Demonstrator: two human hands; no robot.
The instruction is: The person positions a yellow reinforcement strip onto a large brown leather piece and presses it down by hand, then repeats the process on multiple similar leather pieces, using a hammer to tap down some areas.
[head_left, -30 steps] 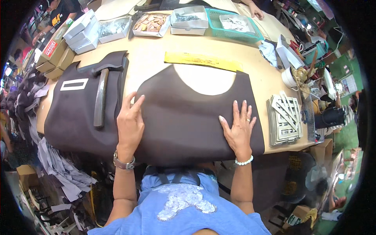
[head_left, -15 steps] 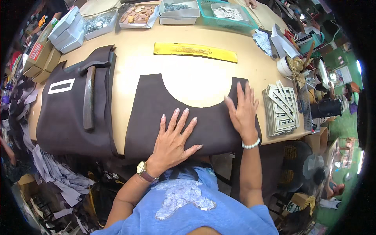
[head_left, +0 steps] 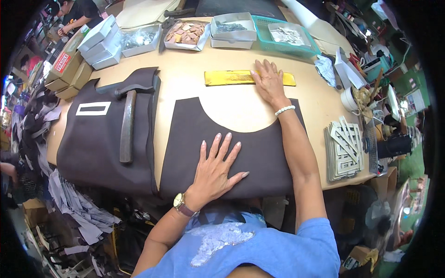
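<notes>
A dark brown sheet (head_left: 232, 157) with a wide curved cut-out on its far edge lies before me on the table. My left hand (head_left: 216, 167) rests flat on the sheet, fingers spread. Beyond the cut-out is a long yellow bar (head_left: 229, 78) with a worn surface. Over the bar's right half reaches my right hand (head_left: 270, 83), fingers stretched out and not closed around it; the palm side is hidden. To the left, a hammer (head_left: 127, 127) lies on a stack of dark brown pieces (head_left: 102, 153), beside a white rectangular frame (head_left: 93, 109).
Boxes of small parts (head_left: 187, 33) and a teal basket (head_left: 287, 39) line the far side. Cardboard boxes (head_left: 69, 74) stand at far left. On the right are stacked pale slotted templates (head_left: 344, 150) and a wire rack (head_left: 371, 139). Another person (head_left: 79, 16) works at far left.
My right hand has moved from the sheet's right edge, away from me, onto the yellow bar. My left hand stays flat on the sheet. The whole view has shifted slightly.
</notes>
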